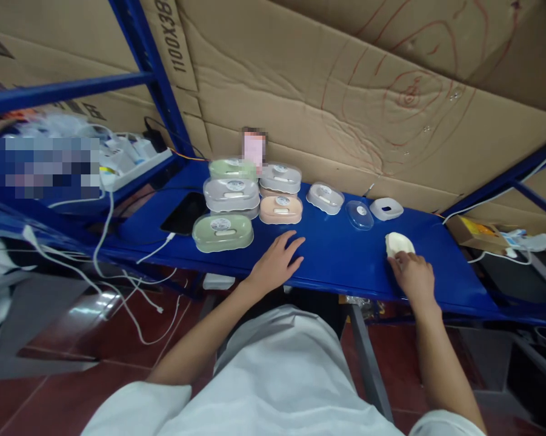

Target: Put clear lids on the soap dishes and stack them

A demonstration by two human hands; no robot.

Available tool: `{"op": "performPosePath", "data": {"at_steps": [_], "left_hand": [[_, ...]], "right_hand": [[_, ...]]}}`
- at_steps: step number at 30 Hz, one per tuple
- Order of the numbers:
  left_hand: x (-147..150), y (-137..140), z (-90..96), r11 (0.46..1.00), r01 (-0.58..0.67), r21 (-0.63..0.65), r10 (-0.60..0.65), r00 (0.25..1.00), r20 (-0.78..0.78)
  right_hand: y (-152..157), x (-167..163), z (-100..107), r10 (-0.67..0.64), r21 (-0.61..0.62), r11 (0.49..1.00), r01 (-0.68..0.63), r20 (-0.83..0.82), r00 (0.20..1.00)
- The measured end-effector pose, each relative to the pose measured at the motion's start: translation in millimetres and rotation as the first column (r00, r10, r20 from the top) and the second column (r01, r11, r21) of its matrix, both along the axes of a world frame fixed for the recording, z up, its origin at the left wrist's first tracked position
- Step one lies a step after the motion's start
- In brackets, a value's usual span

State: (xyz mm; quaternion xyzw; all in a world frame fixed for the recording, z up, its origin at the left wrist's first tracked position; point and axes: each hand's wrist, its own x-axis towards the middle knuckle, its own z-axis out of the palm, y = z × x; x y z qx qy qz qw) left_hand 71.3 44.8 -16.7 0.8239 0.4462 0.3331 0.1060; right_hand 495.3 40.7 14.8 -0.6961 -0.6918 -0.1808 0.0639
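Observation:
My right hand [414,277] is closed on a cream oval tray [399,244] at the right part of the blue table, partly covering it with the fingers. Beyond it lie a loose clear lid [360,219] with a round sticker and a grey oval piece [387,209] with a dark opening. My left hand [277,261] is open and holds nothing, its fingers spread near the table's front edge. Nearest to it are a peach lidded box [280,212] and a green lidded box [222,235]. A grey lidded box [325,198] stands apart from them.
More lidded boxes are stacked behind, including a grey one [231,195]. A dark phone [185,213] and white cables [157,249] lie at the left. The blue frame post [157,79] and the cardboard wall [291,85] bound the table. An open carton [477,233] is at right.

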Motion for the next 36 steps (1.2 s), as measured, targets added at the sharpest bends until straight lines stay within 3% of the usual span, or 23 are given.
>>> {"op": "performPosePath", "data": {"at_steps": [3,5,7,9,11,14,18,21,24,26,28,31,33,36], "left_hand": [[-1.9,-1.7,5.8,1.000,0.027,0.001,-0.027,0.999,-0.017],[-3.5,-3.1,12.8,0.997,0.082,0.004,-0.082,0.996,-0.039],[-4.7,-4.1,19.4,0.989,0.146,0.000,-0.145,0.986,-0.083],[-5.2,-4.3,22.7,0.984,0.179,-0.012,-0.179,0.975,-0.130],[-5.1,-3.8,21.7,0.984,0.177,-0.026,-0.179,0.972,-0.150],[-5.3,-2.4,15.4,0.985,0.170,-0.035,-0.173,0.976,-0.135],[-7.4,-1.1,7.6,0.990,0.137,-0.022,-0.139,0.988,-0.069],[-9.6,0.3,5.3,0.995,0.102,-0.023,-0.102,0.994,-0.030],[-10.7,1.6,5.5,0.992,0.125,-0.031,-0.126,0.992,-0.019],[-10.6,2.0,6.4,0.990,0.134,-0.035,-0.135,0.991,-0.011],[-10.3,1.9,7.5,0.991,0.130,-0.039,-0.130,0.991,-0.003],[-10.7,1.5,9.1,0.991,0.128,-0.037,-0.128,0.992,0.005],[-11.6,1.2,9.6,0.991,0.131,-0.035,-0.130,0.991,0.008],[-12.8,1.5,7.5,0.991,0.127,-0.031,-0.127,0.992,0.012]], "right_hand": [[-35.5,-29.8,-17.8,0.168,-0.020,0.985,-0.172,-0.130,0.977],[-44.7,-59.7,-20.0,0.346,-0.034,0.931,-0.363,-0.233,0.909],[-35.9,-86.9,-12.8,0.498,-0.030,0.845,-0.534,-0.320,0.806],[-10.5,-104.1,-0.3,0.571,0.010,0.793,-0.610,-0.365,0.736],[24.1,-110.0,10.8,0.550,0.064,0.820,-0.569,-0.360,0.753],[70.7,-104.7,15.3,0.391,0.060,0.918,-0.392,-0.306,0.868],[87.8,-86.0,3.6,0.186,0.014,0.982,-0.190,-0.292,0.938],[74.0,-69.4,-3.9,0.251,0.022,0.965,-0.263,-0.378,0.891],[63.1,-53.7,-5.3,0.446,0.028,0.863,-0.504,-0.511,0.735],[66.3,-43.6,-3.9,0.487,0.057,0.837,-0.544,-0.530,0.694],[79.0,-33.0,-1.2,0.441,0.074,0.883,-0.463,-0.462,0.769],[108.4,-16.8,4.5,0.217,0.027,0.976,-0.218,-0.277,0.936],[125.8,-7.0,8.0,0.086,0.002,0.996,-0.087,-0.196,0.977],[134.1,1.6,9.2,0.033,0.013,0.999,-0.031,-0.164,0.986]]}}
